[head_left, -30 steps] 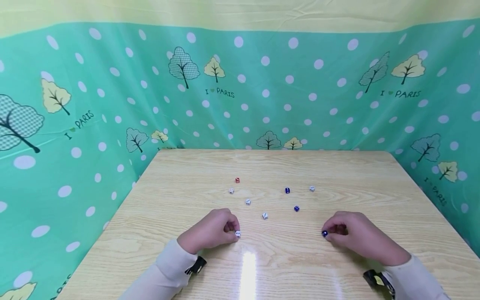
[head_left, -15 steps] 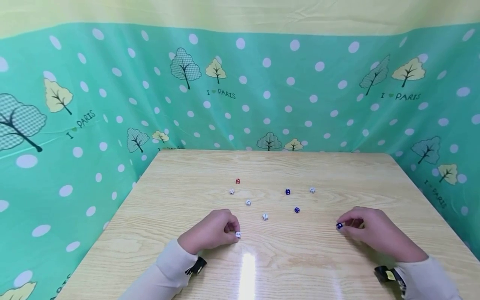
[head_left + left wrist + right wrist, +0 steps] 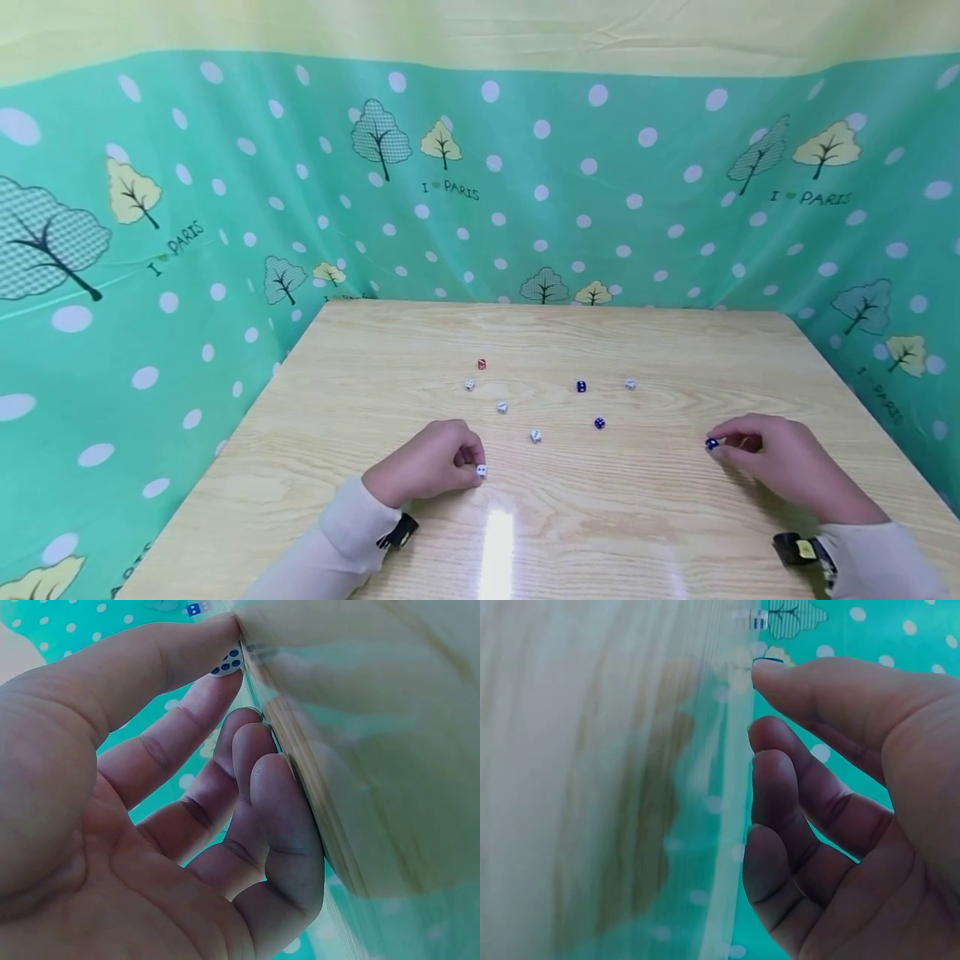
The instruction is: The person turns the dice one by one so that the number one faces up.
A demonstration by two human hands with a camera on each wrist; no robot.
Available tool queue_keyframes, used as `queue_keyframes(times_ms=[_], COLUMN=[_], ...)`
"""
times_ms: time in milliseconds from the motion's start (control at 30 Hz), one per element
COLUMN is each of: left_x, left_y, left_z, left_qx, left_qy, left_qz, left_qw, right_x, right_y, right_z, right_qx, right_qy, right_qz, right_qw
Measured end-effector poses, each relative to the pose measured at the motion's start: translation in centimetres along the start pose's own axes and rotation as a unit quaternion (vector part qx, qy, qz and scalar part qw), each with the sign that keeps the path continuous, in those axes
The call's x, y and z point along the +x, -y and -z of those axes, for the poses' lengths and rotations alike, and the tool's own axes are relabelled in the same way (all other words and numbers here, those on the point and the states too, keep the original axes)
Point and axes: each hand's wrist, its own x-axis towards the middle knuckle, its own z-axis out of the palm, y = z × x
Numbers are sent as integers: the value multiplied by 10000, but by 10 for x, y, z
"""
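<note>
White die [image 3: 482,471] and dark blue die [image 3: 712,444], each pinched in one hand over a wooden table [image 3: 615,517]

The white die is at the fingertips of the left hand [image 3: 431,458], at the near left part of the table, with two pips facing the head camera. That hand's grip is pinching it between thumb [image 3: 157,667] and index finger [image 3: 187,727]; the left wrist view shows a face with several blue pips between them. The other fingers are bent, their tips close to the tabletop.

The dark blue die is at the right side of the table, well apart from the white one. The right hand [image 3: 783,462] has its grip pinching it with the thumb and a finger. In the right wrist view only a thin blue edge shows at the thumb tip. Whether either die touches the table cannot be told.

Seven more dice lie between and beyond the hands. A red die [image 3: 482,364] is farthest back, with a second white die [image 3: 469,385] just in front of it. A third white die [image 3: 502,407] and a fourth white die [image 3: 536,436] continue nearer and rightward. Further right are a second blue die [image 3: 581,387], a third blue die [image 3: 599,423] in front of it, and a fifth white die [image 3: 630,384].
</note>
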Motion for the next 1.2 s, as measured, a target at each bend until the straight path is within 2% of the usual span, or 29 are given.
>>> queue_keyframes(times_ms=[267, 467, 1200], left_x=[3, 2, 0], left_y=[-2, 0, 0], left_z=[-2, -1, 3], left_qx=[-17, -12, -18], left_qy=[11, 7, -10], left_qz=[-77, -106, -76], left_qw=[10000, 9999, 10000], right_x=[0, 0, 7], right_y=[-14, -15, -19], right_z=[4, 6, 3], right_qx=[-50, 63, -35], right_qy=[29, 69, 110], right_qz=[-277, -384, -373], right_qw=[9996, 9992, 9992])
